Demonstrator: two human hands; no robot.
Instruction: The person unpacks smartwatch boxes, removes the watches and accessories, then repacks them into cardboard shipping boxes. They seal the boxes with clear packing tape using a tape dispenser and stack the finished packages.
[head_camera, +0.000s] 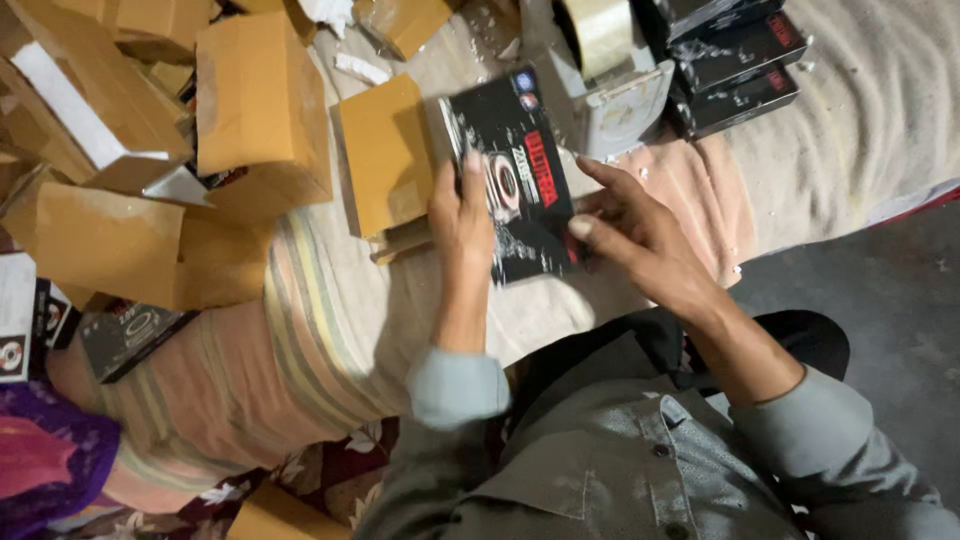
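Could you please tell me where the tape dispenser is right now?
In the head view, the tape dispenser sits at top centre on the striped cloth, just right of the black box and left of the stacked black boxes.

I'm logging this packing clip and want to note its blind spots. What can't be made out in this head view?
- The black box: its lower part and underside are covered by the left hand and right hand.
- The tape dispenser: its roll is cut off by the top edge.
- The stacked black boxes: the upper ones run past the top edge.
- The brown cartons: what is inside cannot be told.
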